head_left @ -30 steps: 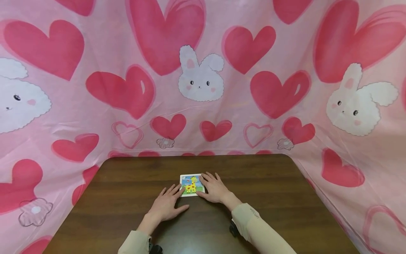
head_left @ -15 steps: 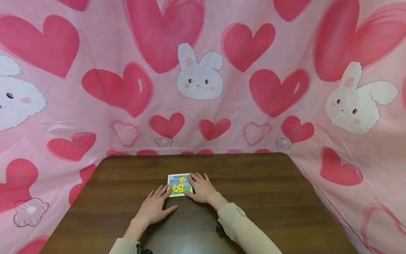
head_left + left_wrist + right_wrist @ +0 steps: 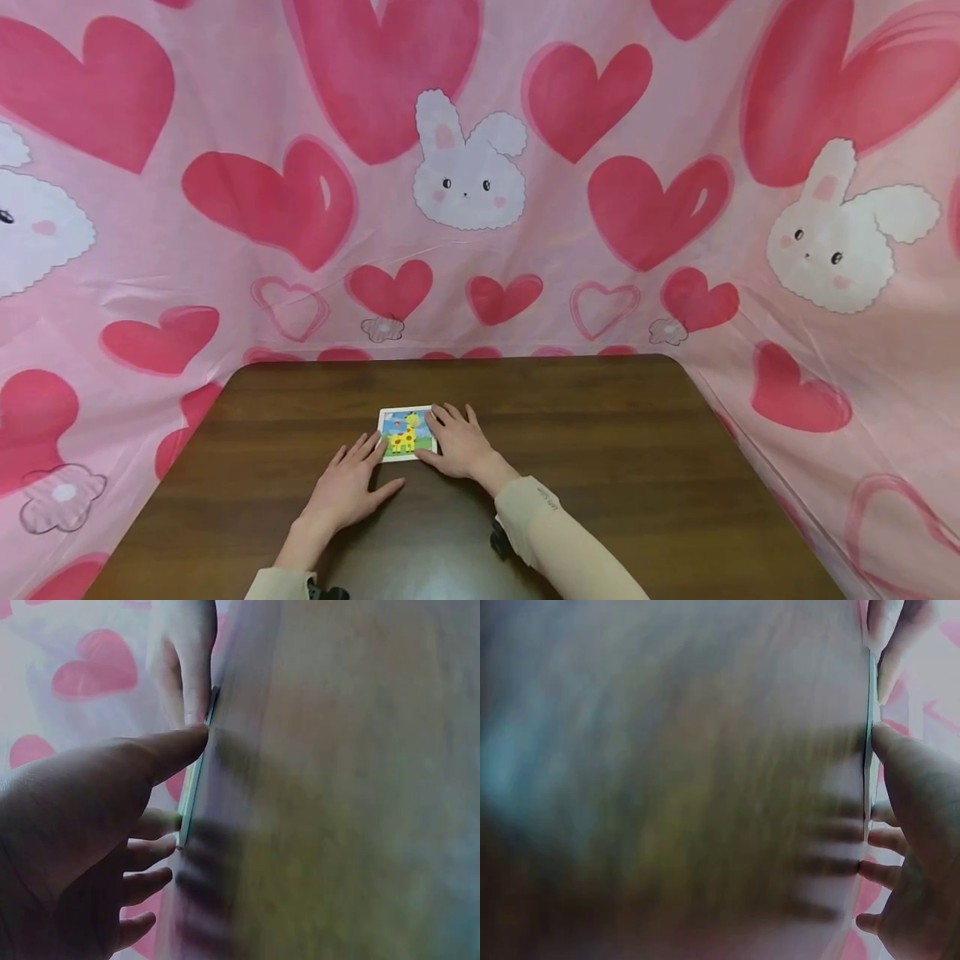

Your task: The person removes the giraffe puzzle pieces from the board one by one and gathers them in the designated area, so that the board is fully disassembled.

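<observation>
The board (image 3: 403,437) lies flat on the counter (image 3: 600,467), low and left of centre. Left hand (image 3: 347,485), fingers spread wide, touches its left edge; right hand (image 3: 461,443), also spread, covers its right edge. Heart-printed cloth (image 3: 555,217) fills the upper frame. Head view shows the giraffe; wrist views, the thin side.

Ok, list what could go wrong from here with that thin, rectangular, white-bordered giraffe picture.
The giraffe picture might twist if pushed unevenly: the beige-sleeved left hand meets only its left edge, while the beige-sleeved right hand covers more of its right side. A lift could also slip, since it lies flat on the dark brown wooden table, leaving little edge to grip.
</observation>
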The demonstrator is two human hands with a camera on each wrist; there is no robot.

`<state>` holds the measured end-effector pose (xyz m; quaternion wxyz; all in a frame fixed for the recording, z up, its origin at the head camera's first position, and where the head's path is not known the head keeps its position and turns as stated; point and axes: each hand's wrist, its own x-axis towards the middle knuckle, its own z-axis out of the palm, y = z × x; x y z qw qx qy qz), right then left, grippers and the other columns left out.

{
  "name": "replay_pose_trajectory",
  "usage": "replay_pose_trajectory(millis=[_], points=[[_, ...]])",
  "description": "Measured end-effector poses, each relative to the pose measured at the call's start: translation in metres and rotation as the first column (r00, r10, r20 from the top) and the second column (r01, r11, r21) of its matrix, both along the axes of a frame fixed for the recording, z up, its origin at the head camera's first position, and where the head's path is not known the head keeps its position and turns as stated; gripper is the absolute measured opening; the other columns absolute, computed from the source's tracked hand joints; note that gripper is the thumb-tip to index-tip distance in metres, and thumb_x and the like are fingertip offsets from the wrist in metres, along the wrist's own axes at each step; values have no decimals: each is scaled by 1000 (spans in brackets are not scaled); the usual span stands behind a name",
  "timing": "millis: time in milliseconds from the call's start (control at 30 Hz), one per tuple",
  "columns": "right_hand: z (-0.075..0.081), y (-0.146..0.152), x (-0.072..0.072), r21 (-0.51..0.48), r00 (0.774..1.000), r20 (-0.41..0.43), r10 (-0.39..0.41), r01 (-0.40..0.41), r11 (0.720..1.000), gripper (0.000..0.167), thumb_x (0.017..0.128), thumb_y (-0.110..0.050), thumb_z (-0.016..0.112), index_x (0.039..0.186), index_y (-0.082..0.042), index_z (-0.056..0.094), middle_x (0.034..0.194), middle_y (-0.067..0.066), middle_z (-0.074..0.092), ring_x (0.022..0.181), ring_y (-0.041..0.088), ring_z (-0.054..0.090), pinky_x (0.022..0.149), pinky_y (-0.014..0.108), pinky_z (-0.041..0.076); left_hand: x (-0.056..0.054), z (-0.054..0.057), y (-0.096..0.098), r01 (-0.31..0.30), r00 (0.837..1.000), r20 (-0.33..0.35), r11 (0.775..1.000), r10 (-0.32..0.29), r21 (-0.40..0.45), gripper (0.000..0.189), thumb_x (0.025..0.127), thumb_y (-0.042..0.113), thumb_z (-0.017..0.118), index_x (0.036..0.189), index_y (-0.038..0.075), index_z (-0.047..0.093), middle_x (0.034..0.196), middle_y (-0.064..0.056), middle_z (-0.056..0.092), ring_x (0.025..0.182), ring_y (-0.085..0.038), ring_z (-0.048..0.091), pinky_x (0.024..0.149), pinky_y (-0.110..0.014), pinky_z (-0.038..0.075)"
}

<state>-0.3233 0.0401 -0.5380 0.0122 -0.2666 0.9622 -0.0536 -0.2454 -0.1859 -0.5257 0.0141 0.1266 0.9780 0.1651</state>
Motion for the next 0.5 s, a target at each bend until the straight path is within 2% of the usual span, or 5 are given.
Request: replay_pose_trajectory(millis=[167,300,500], points=[[0,11,-2,-125,1000,19,17,-14,992,71,109,-57,61,167,-16,49,174,9,46,164,34,42,132,66,33,-4,2,3,-2,999,-37,1000,2,1,80,100,54,76,154,-3,60,165,-25,55,159,-46,47,129,-72,33],[2,18,-5,-273,999,33,20,-10,962,64,109,-42,67,163,-9,53,169,16,50,160,38,45,130,67,35,-11,2,1,-19,998,-67,1000,19,-9,79,99,53,77,152,-3,62,162,-25,58,157,-46,49,129,-71,34],[3,17,-17,-353,999,-20,-27,18,936,54,107,-31,73,152,-4,62,150,19,63,143,38,57,119,64,46,-25,-3,-8,-32,996,-85,999,33,11,81,100,52,76,159,0,56,167,-25,52,159,-49,45,129,-73,34]])
